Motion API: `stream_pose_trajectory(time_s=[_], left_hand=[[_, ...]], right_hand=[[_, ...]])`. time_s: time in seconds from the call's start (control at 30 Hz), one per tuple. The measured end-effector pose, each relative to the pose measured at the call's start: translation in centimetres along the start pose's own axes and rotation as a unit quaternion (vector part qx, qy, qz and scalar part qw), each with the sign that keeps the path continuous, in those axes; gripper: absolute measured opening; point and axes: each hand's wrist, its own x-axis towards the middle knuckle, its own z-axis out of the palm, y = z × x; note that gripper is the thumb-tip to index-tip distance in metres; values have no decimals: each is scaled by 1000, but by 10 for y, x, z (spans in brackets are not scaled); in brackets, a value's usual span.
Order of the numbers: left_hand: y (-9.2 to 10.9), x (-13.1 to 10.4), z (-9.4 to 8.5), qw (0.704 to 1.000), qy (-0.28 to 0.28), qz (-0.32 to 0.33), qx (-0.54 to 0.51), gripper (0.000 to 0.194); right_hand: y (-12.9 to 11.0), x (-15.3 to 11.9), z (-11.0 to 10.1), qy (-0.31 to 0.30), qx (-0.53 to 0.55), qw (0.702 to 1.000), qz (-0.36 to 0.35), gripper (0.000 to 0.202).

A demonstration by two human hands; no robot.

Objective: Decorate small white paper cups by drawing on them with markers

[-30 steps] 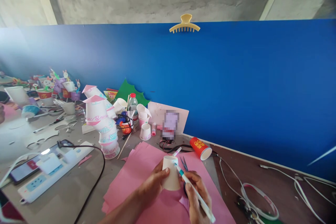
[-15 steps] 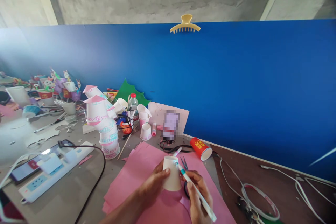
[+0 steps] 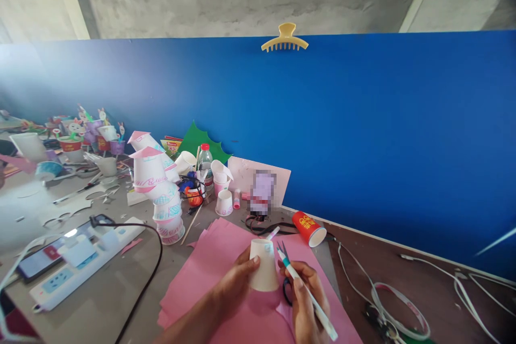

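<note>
My left hand grips a white paper cup that is upside down, with a small light blue mark near its top. A white marker with a teal band is pinched in my right hand; its tip points up and left, apart from the cup. Both hands are over a stack of pink paper. Behind my right hand lie scissors, partly hidden. A pale marker shows just behind the cup.
To the left stands a tower of decorated cups. A power strip with a black cable lies nearer. A red cup rests on its side behind the paper. Cables lie at the right.
The marker in my right hand has moved off the cup, to the right and slightly down. A blue mark now shows on the cup where the tip was. My left hand has barely moved.
</note>
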Motion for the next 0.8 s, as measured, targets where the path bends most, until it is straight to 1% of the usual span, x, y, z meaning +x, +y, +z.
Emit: stream_pose_trajectory(time_s=[0.17,0.27,0.37,0.47,0.53,0.6,0.7,0.8], left_hand=[[4,4,0,1000,5,-4,-5,45],[4,5,5,1000,15,-7,-13,42],[3,4,10,999,29,4,-20,40],[4,1,15,1000,10,7,-4,44],[7,-2,18,1000,-7,-1,17,51],[10,-4,20,999,-11,-5,31,55],[13,-4,23,999,-10,-8,42,54],[14,-3,23,999,-13,-6,44,52]], right_hand=[[0,-2,-1,-18,-8,1000,4,26],[-2,-1,0,-21,-3,1000,-1,27],[-3,0,1,-23,-19,999,-11,26],[-4,1,1,-26,-40,999,-28,26],[-5,1,0,-29,-47,998,-36,25],[-7,2,0,-37,-56,997,-41,24],[-10,1,0,-43,-68,996,-44,23],[-11,0,1,-35,-61,997,-40,23]])
